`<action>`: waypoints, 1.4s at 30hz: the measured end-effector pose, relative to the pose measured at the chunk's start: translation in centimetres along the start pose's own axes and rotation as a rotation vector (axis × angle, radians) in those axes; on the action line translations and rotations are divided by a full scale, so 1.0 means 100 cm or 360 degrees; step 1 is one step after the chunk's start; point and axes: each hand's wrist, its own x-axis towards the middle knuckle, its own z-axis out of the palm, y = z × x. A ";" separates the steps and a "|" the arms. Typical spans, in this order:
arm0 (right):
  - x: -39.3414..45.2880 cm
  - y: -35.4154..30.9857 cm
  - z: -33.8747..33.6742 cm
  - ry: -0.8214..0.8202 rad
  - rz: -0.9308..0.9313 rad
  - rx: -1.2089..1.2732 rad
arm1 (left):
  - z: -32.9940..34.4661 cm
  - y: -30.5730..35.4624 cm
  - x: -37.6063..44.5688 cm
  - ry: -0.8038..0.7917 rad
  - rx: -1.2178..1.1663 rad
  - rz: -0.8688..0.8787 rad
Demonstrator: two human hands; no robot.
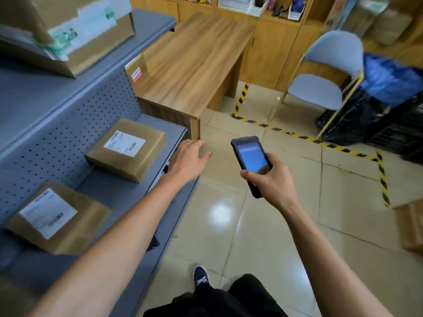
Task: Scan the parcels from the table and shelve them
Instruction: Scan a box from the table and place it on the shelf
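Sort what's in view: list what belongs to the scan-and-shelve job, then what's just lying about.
Job: handheld scanner gripped in the right hand; open left hand; labelled parcels on the grey shelf; wooden table.

Lying about: chair, black bags, white baskets.

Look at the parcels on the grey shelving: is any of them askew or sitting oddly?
Yes. The big carton on the top shelf juts past the shelf edge, so it overhangs. On the lower shelf, the far parcel and the near parcel lie turned at an angle to the shelf edge. None looks damaged.
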 end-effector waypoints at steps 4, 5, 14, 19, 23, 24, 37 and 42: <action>0.042 -0.002 -0.002 0.0021 0.0057 0.0057 | 0.005 0.016 0.048 0.0013 -0.0081 0.0006; 0.054 -0.001 -0.003 0.0022 0.0072 0.0077 | 0.009 0.019 0.060 0.0005 -0.0093 0.0004; 0.196 0.025 -0.030 0.0039 0.0159 0.0155 | 0.036 0.059 0.190 -0.0138 -0.0083 -0.0118; 0.283 0.027 -0.054 0.0003 0.0187 0.0114 | 0.043 0.088 0.264 -0.0143 -0.0069 -0.0135; 0.345 0.018 -0.067 0.0011 0.0110 0.0037 | 0.046 0.106 0.311 -0.0106 -0.0037 -0.0112; 0.359 0.015 -0.070 0.0007 0.0097 0.0047 | 0.046 0.110 0.322 -0.0099 -0.0018 -0.0107; 0.550 -0.013 -0.052 -0.0091 -0.0059 -0.0155 | 0.051 0.101 0.504 -0.0026 -0.0134 -0.0314; 0.612 -0.038 -0.045 -0.0120 -0.0131 -0.0194 | 0.040 0.094 0.565 -0.0005 -0.0179 -0.0335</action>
